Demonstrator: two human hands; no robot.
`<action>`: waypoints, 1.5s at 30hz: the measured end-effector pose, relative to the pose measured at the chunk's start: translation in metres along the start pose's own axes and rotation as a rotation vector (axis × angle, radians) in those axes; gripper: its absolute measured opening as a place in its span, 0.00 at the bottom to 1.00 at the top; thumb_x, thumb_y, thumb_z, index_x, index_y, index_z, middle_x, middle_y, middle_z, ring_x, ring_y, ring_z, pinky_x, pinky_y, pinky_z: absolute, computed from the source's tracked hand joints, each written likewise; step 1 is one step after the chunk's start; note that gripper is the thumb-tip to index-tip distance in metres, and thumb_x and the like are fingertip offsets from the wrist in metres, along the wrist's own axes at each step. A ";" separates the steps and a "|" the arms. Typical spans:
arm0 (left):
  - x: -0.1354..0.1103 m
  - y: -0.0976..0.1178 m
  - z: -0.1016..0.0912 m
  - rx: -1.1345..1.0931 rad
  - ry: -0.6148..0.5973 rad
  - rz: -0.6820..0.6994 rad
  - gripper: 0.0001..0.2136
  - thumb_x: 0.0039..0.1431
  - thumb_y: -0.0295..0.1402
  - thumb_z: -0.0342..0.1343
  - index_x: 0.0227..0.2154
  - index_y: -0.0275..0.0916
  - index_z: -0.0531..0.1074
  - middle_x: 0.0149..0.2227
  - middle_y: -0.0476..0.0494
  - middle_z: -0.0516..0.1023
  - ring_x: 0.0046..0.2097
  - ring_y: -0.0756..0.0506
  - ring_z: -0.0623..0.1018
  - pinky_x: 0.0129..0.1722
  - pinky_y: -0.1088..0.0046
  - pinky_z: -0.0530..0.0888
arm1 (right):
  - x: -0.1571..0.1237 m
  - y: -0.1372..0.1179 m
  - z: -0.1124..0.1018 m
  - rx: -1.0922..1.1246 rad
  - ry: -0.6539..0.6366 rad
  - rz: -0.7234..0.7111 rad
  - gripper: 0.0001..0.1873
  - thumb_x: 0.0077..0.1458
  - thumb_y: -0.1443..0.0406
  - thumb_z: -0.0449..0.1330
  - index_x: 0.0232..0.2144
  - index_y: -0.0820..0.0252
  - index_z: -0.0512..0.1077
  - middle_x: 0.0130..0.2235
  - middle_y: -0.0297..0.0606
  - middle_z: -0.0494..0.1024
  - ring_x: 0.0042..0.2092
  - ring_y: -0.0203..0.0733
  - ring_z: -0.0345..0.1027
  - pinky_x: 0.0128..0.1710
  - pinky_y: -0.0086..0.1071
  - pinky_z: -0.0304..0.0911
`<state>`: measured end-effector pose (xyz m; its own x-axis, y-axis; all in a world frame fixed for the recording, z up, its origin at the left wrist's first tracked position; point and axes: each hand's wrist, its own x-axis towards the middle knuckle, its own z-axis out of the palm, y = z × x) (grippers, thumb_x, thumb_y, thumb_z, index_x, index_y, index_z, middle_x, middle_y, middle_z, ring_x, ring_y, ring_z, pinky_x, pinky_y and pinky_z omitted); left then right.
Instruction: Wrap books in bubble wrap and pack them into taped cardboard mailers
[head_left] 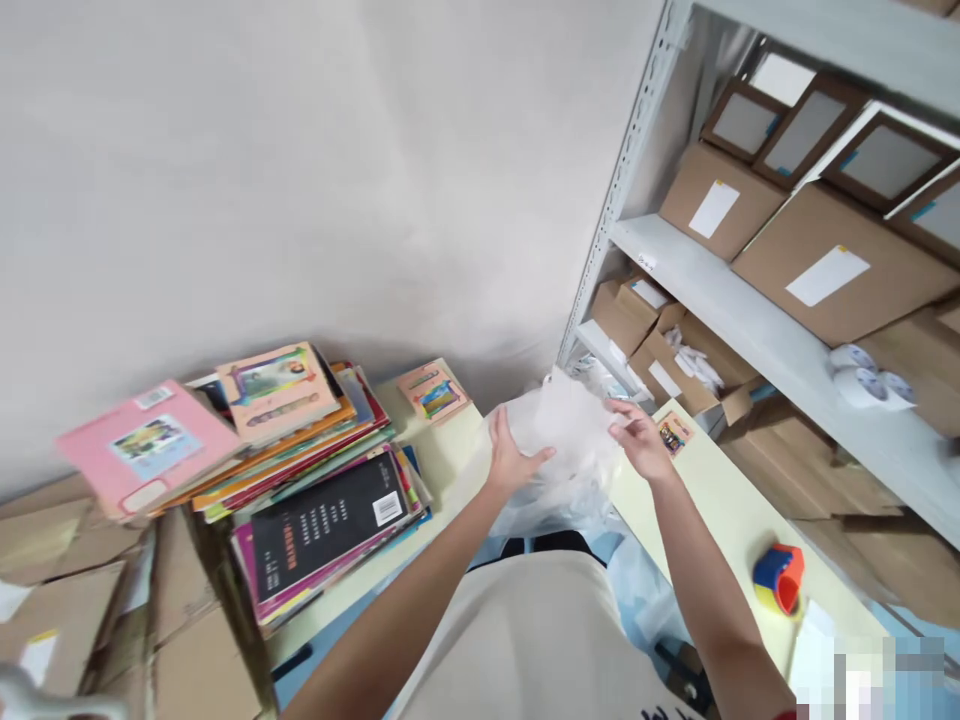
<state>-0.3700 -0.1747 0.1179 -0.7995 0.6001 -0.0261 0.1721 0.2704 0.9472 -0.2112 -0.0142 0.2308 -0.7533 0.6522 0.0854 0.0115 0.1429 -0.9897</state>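
Note:
A crumpled, see-through white plastic bag (559, 430) is spread between my two hands, over the gap between two pale desk tops. My left hand (516, 458) lies against the bag's left side, with the fingers upright and the thumb stretched apart. At the right edge of the bag, my right hand (639, 438) has its fingers curled together on the film. A small picture-covered booklet (675, 432) lies just beyond the right wrist. Another peach booklet (435, 392) rests on the desk left of the bag. Whether anything is inside the bag cannot be made out.
Stacked books, with a pink one (154, 445) and a black one (322, 525) on top, fill the left desk. Cardboard boxes (202, 640) stand lower left. A metal shelf (750, 310) with boxes and tape rolls (862, 385) rises right, above a red-blue tape dispenser (780, 578).

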 end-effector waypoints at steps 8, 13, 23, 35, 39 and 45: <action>-0.008 0.013 0.013 -0.240 -0.471 -0.045 0.23 0.41 0.43 0.66 0.41 0.39 0.72 0.43 0.41 0.78 0.47 0.40 0.76 0.49 0.64 0.73 | -0.076 -0.033 -0.041 0.229 0.556 -0.074 0.20 0.46 0.55 0.68 0.41 0.52 0.69 0.44 0.37 0.78 0.45 0.42 0.72 0.49 0.41 0.68; -0.007 0.019 0.029 -0.278 -0.670 -0.051 0.16 0.44 0.47 0.61 0.22 0.40 0.66 0.21 0.53 0.69 0.26 0.50 0.70 0.28 0.74 0.69 | -0.116 -0.020 -0.065 0.302 0.884 -0.108 0.15 0.46 0.60 0.67 0.36 0.55 0.69 0.39 0.34 0.77 0.42 0.38 0.73 0.50 0.38 0.68; 0.013 0.057 0.122 -0.160 -0.813 0.099 0.20 0.38 0.50 0.64 0.27 0.39 0.71 0.27 0.51 0.73 0.29 0.49 0.71 0.30 0.74 0.68 | -0.258 0.017 -0.096 -0.249 1.318 0.147 0.21 0.44 0.64 0.62 0.43 0.53 0.63 0.41 0.33 0.72 0.33 0.34 0.68 0.36 0.31 0.65; -0.018 0.104 0.230 0.588 -0.796 0.686 0.12 0.48 0.34 0.66 0.36 0.41 0.74 0.40 0.43 0.80 0.44 0.39 0.78 0.47 0.62 0.64 | -0.345 0.098 -0.124 -0.258 1.142 0.553 0.20 0.47 0.56 0.56 0.38 0.62 0.75 0.30 0.39 0.77 0.26 0.37 0.65 0.25 0.30 0.61; -0.023 0.112 0.262 0.763 -0.810 0.781 0.12 0.52 0.32 0.64 0.40 0.41 0.74 0.43 0.40 0.80 0.48 0.36 0.76 0.50 0.59 0.62 | -0.347 0.127 -0.146 -0.303 1.004 0.580 0.18 0.49 0.58 0.54 0.38 0.62 0.75 0.30 0.39 0.77 0.25 0.38 0.65 0.28 0.33 0.65; -0.024 0.102 0.303 0.925 -0.835 0.794 0.10 0.56 0.31 0.61 0.42 0.40 0.74 0.46 0.37 0.79 0.51 0.35 0.74 0.54 0.54 0.61 | -0.342 0.155 -0.175 -0.474 0.706 0.630 0.16 0.49 0.69 0.56 0.40 0.58 0.76 0.35 0.40 0.78 0.33 0.42 0.72 0.39 0.37 0.70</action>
<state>-0.1585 0.0664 0.1184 0.1774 0.9804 -0.0861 0.9502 -0.1479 0.2742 0.1634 -0.0850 0.0683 0.0296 0.9727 -0.2300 0.6372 -0.1956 -0.7455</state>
